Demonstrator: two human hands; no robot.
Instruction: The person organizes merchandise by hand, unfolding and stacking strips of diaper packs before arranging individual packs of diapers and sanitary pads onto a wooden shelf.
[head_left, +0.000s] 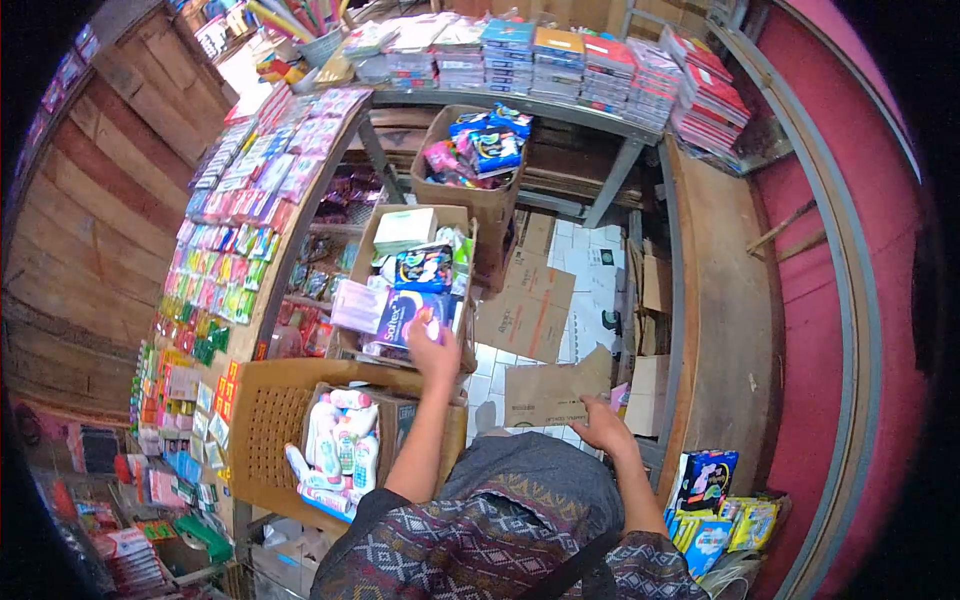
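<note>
My left hand point(436, 352) is closed on the right part of a dark purple Softex pack point(398, 316), which lies at the front of an open carton. In the same carton point(456, 216) are a pale lilac pack point(357, 306), a dark blue pack point(424, 268) and a light green-white box point(404, 229). My right hand point(604, 427) is at the right end of a flat brown cardboard piece point(556, 392), its fingers bent near the edge; whether it grips the cardboard is unclear.
White bottles point(345, 440) fill a box on a brown woven chair point(268, 430). Behind stands another carton with blue packs point(497, 148). Stacked books point(508, 55) line the far shelf. Small packets point(235, 205) cover the left table. Yellow packs point(753, 522) sit lower right.
</note>
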